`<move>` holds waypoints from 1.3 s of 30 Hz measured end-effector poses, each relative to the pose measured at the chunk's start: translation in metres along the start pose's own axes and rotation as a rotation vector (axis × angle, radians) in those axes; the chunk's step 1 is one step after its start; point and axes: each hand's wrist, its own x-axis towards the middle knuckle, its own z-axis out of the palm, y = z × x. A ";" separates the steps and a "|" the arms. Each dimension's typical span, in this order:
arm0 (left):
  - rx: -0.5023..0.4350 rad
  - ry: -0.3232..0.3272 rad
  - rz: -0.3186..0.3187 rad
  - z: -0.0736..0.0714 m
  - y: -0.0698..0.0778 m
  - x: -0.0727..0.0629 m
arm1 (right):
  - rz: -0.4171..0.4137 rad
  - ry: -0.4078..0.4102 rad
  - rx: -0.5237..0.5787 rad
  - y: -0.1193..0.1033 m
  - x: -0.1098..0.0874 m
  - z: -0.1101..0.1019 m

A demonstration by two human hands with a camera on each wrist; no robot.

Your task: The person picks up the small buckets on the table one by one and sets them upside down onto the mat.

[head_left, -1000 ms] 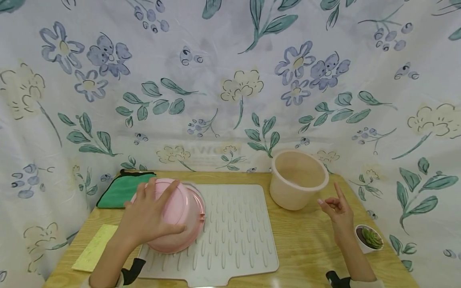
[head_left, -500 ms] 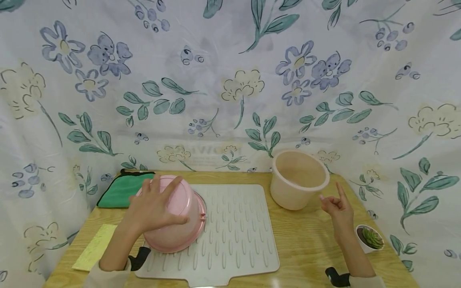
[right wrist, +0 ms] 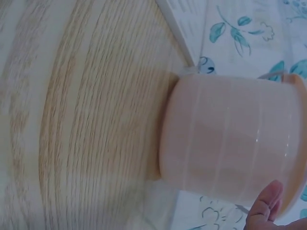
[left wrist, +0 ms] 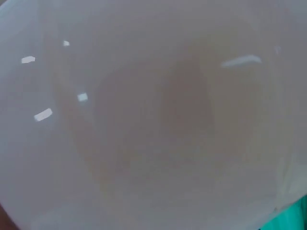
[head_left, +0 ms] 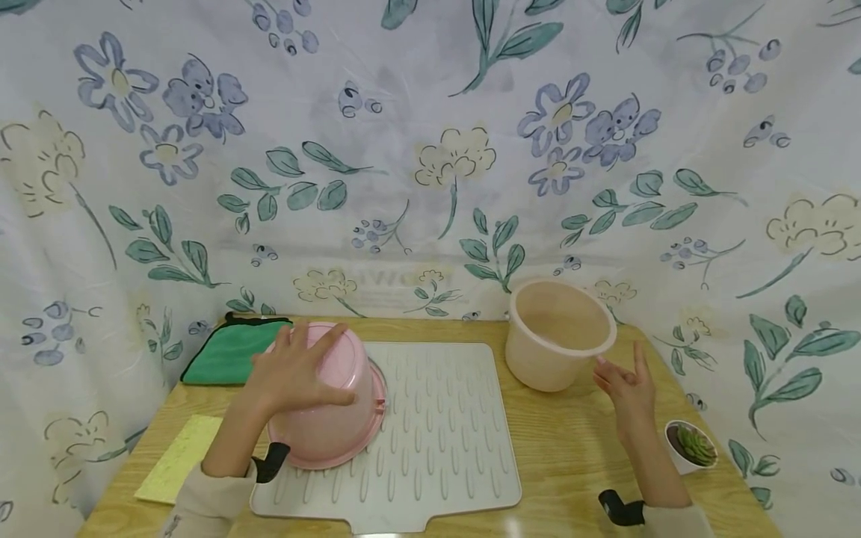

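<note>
Hand (L) (head_left: pixel 292 377): gripping upturned pink bucket (head_left: pixel 329 430) over ribbed mat (head_left: pixel 447 418), fingers spread, contact w/ mat unclear. Hand (R) (head_left: pixel 628 400): holding nothing, extending index nr cream bucket (head_left: pixel 541 366). Prob. midway: pink unreleased, cream sitting upright on tbl (head_left: pixel 558 456).

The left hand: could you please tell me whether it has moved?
Yes; in the head view, the left hand has shifted slightly rightward and up the picture, judged against the white mat.

Two tubs (head_left: pixel 323 430) (head_left: pixel 543 365), one mat (head_left: pixel 444 426), one green black-edged item (head_left: pixel 232 355), one yellow sheet (head_left: pixel 178 459), one potted plant (head_left: pixel 693 445)
</note>
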 end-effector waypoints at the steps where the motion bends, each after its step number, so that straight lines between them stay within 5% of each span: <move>1: -0.002 -0.010 -0.003 0.000 0.000 0.001 | 0.004 -0.001 0.008 -0.001 0.000 0.001; 25: -0.063 -0.163 -0.036 -0.007 -0.001 0.019 | 0.027 0.061 0.150 -0.006 0.011 0.018; 39: -0.068 -0.192 -0.057 -0.004 0.003 0.020 | 0.034 0.107 0.275 -0.008 0.015 0.025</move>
